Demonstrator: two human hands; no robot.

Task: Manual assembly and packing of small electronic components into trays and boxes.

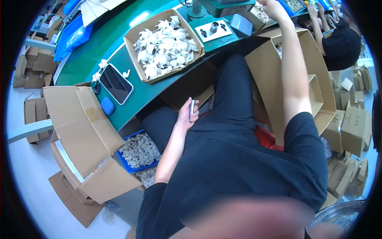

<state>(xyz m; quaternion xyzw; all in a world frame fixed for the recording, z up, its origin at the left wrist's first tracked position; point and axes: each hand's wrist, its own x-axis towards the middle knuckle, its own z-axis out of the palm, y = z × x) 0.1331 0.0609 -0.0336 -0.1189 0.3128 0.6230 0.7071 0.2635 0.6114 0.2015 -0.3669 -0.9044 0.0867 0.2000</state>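
My left hand (pixel 187 114) is closed over my lap, its fingers wrapped round a small slim silvery piece (pixel 192 106); its exact kind I cannot make out. Stretched far forward, my right hand (pixel 272 8) is at the top edge, over a cardboard box of pale parts (pixel 259 15). Its fingers are partly cut off, so whether they hold anything cannot be told. Between the two hands, a green press base (pixel 218 43) carries a white plate with a round metal fixture (pixel 214 27). A shallow carton (pixel 140 74) heaped with white finned plastic parts (pixel 163 49) stands left of it.
On the green table (pixel 137 93) lie a phone (pixel 116 83), a white earbud (pixel 126 73) and a blue case (pixel 107 106). Blue bins of small pale pieces (pixel 139 150) sit below left. Open cartons (pixel 85 119) flank me. Another person (pixel 341 46) works at the right.
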